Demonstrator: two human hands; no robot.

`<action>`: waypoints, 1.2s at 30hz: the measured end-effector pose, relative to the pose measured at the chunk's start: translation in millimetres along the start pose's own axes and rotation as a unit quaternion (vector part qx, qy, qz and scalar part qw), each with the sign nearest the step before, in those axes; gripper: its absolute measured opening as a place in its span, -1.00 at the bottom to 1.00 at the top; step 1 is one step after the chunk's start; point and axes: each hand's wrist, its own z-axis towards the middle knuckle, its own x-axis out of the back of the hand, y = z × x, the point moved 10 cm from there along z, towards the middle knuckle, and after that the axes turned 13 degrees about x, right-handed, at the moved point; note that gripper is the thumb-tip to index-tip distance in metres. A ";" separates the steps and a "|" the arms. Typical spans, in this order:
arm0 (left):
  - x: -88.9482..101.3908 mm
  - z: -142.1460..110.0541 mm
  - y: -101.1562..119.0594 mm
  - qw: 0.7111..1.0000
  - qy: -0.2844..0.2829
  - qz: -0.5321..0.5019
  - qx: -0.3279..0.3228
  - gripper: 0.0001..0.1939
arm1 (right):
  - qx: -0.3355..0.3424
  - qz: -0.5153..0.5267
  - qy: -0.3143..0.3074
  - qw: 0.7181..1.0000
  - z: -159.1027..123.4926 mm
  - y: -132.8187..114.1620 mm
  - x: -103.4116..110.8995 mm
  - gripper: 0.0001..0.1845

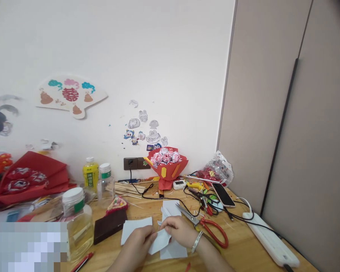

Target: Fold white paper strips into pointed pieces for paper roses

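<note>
Low over the wooden table point(238, 241), a small piece of white paper point(160, 242) is held between my two hands. My left hand point(140, 240) pinches its left side with thumb and fingers. My right hand point(179, 229), closed with bent fingers, grips its upper right edge; a silvery bracelet point(197, 242) circles that wrist. Beside my left hand lies a white paper sheet point(136, 226). Another white sheet point(174, 252) is partly hidden under my right hand. Large red-handled scissors point(215, 231) lie right of my right hand, blades pointing up and left.
A dark brown box point(110, 226) and a jar of yellowish liquid point(81, 230) stand left. A red-wrapped bouquet point(167, 166) stands by the wall. On the right are a phone point(223, 195), cables and a white power strip point(270, 238). A red pen point(83, 261) lies front left.
</note>
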 end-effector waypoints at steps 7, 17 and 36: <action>7.3 3.9 -5.0 0.999 0.002 -0.035 0.009 -0.64 | -0.008 -0.030 0.045 0.999 -2.5 2.1 16.8 -0.76; 1.0 5.4 -7.8 0.996 -0.031 -0.077 0.024 -0.64 | -0.029 -0.016 0.105 0.994 -2.7 19.3 22.7 -0.81; -5.0 7.5 -4.2 0.974 -0.036 -0.223 0.008 -0.67 | -0.031 0.124 0.078 0.989 2.8 17.0 -1.6 -0.81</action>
